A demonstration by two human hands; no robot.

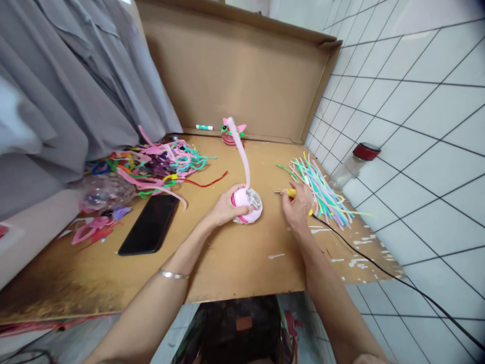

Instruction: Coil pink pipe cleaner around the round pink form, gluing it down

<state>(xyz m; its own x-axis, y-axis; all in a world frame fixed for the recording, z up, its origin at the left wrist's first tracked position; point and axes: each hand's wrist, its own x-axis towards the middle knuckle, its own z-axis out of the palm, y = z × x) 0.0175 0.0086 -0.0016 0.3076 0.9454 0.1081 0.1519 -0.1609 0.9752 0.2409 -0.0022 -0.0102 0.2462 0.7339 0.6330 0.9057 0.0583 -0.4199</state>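
My left hand is wrapped round a small round craft piece coiled with pale and deep pink pipe cleaners. A clear, shiny patch shows on its right side. One loose pale pink pipe cleaner rises from its top and leans left. To the right, my right hand grips a yellow-handled soldering iron, its metal tip pointing left toward the craft piece without touching it. From the iron's back end a black cord runs to the lower right.
Tangled coloured pipe cleaners lie left, beside a clear plastic bag and black phone. Straight pipe cleaners and a red-lidded jar are right. A finished-looking figure and marker stand near the cardboard wall.
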